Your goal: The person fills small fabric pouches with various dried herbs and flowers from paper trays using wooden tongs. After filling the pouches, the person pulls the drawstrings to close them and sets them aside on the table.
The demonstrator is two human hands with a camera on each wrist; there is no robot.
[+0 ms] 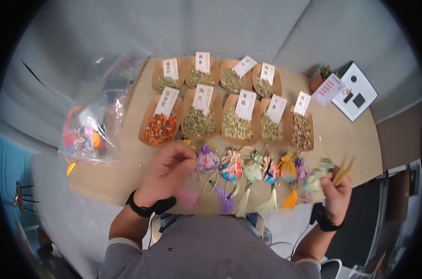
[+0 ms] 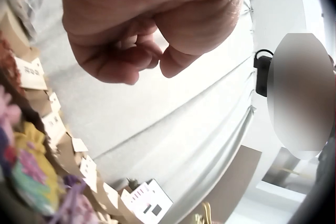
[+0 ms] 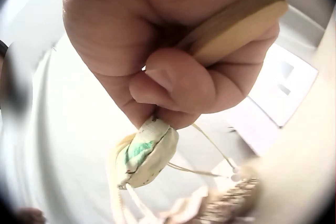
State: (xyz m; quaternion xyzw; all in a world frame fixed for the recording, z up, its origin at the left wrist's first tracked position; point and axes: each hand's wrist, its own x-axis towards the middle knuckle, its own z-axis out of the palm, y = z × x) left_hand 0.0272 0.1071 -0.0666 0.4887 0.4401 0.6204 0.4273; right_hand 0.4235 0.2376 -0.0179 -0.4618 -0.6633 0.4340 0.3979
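Observation:
My right hand [image 1: 337,193] grips a pale green drawstring sachet [image 3: 149,153] by its top. The same hand also holds wooden tongs [image 3: 236,27], whose thick end sticks out of the fist in the right wrist view. Over the left end of a row of sachets hovers my left hand [image 1: 169,167], its fingers loosely curled and nothing visible between them. Nearest to it are a purple sachet [image 1: 207,160] and a pink tassel [image 1: 187,197]. Farther along the row lie a red-and-blue sachet [image 1: 231,167], a green sachet [image 1: 254,168] and a yellow sachet [image 1: 287,168], with tassels toward me.
Behind the sachets stand two rows of paper trays with labels and dried herbs, including orange petals [image 1: 159,128]. A clear plastic bag [image 1: 92,135] of colourful items lies at the left. A potted plant [image 1: 325,72] and white box [image 1: 353,90] stand at the back right.

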